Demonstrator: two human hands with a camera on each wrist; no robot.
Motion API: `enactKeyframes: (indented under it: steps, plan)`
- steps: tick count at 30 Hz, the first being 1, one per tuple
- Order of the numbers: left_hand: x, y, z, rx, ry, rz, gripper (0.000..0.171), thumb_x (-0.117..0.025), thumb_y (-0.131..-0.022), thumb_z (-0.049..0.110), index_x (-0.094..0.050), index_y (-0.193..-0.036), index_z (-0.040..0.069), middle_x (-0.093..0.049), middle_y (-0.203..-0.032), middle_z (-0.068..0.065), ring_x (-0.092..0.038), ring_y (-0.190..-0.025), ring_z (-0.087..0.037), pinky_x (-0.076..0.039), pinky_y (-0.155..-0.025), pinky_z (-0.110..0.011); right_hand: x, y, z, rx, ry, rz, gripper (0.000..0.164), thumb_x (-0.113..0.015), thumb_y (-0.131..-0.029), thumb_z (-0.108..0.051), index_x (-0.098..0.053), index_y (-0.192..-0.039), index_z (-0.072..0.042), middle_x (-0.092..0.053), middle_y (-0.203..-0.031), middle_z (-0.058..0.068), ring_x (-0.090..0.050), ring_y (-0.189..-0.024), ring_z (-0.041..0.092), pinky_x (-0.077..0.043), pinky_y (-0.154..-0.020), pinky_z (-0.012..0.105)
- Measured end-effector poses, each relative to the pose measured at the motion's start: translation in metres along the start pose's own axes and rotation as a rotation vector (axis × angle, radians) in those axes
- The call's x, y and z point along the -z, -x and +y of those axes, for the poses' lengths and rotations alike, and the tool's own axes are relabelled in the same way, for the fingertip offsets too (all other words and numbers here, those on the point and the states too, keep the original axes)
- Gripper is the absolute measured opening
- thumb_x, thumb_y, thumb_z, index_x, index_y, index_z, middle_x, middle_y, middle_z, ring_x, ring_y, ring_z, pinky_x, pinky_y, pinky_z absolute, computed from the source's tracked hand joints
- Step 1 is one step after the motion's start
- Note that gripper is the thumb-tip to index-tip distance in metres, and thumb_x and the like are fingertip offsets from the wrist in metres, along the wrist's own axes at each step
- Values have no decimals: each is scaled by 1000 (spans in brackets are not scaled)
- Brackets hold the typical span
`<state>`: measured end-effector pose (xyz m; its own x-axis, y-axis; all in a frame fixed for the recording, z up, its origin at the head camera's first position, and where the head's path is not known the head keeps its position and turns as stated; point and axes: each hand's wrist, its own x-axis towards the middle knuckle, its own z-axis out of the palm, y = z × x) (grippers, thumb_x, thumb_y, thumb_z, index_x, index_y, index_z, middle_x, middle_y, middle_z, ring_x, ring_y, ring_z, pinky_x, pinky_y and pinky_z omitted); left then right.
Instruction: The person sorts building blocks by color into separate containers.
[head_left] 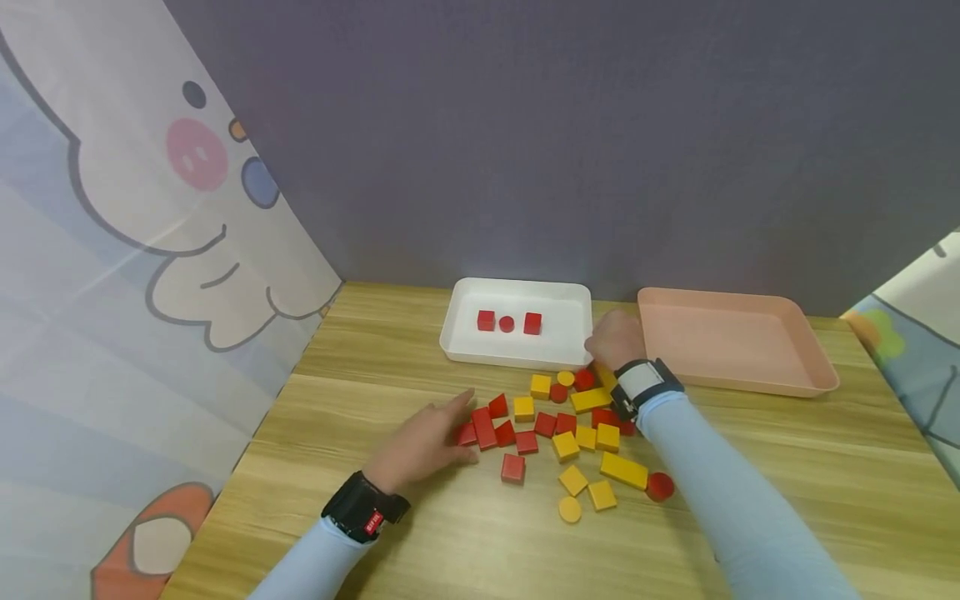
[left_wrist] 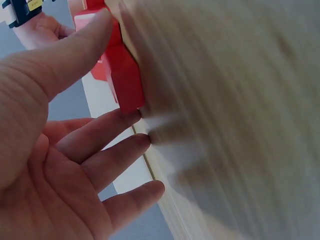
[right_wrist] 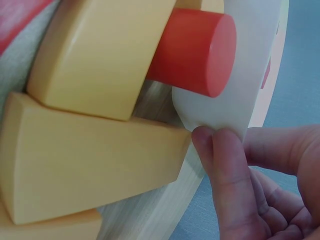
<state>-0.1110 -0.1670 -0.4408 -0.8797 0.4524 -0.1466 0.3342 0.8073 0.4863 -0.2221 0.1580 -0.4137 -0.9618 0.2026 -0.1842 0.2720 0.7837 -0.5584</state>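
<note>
In the head view my left hand point(head_left: 420, 442) rests beside the left edge of a pile of blocks, fingers spread around a red rectangular block point(head_left: 484, 427). From the left wrist, the thumb overlaps a red block point(left_wrist: 125, 80) and one fingertip is right at its end. My right hand point(head_left: 617, 340) pinches the near right corner of a white tray point(head_left: 517, 359), as the right wrist view shows. Two red cubes and a red disc point(head_left: 507, 324) lie inside that tray. Close to the right fingers are a red cylinder point(right_wrist: 200, 52) and yellow blocks point(right_wrist: 95, 160).
A pink tray point(head_left: 735, 337) stands at the back right, just beyond the right hand. Several red and yellow blocks lie loose in the middle of the wooden table point(head_left: 360, 350), with a red disc point(head_left: 660, 487) near my right forearm. A grey panel point(head_left: 570, 150) rises behind the trays.
</note>
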Motion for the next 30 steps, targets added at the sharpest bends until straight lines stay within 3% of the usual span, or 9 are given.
enactKeyframes:
  steps: [20, 26, 30]
  plan:
    - [-7, 1, 0, -67, -71, 96, 69, -80, -92, 22, -50, -153, 7, -71, -137, -9, -71, -122, -22, -58, -102, -41, -4, -6, 5, 26, 23, 16, 19, -71, -89, -16, -74, -80, 1, -56, -61, 9, -57, -62, 30, -43, -54, 29]
    - [-6, 1, -1, -50, -61, 112, 62, -79, -93, 18, -55, -148, 7, -73, -134, -9, -71, -119, -23, -59, -100, -42, -4, -5, 5, 22, 14, 13, 19, -71, -89, -15, -74, -79, 1, -55, -59, 9, -56, -62, 30, -43, -55, 29]
    - [-3, 1, -2, -26, -50, 116, 56, -78, -93, 15, -60, -145, 8, -76, -124, -7, -72, -109, -19, -60, -97, -41, -6, -5, 4, 20, 13, 22, 18, -71, -88, -14, -73, -78, 1, -54, -59, 8, -56, -62, 30, -43, -55, 29]
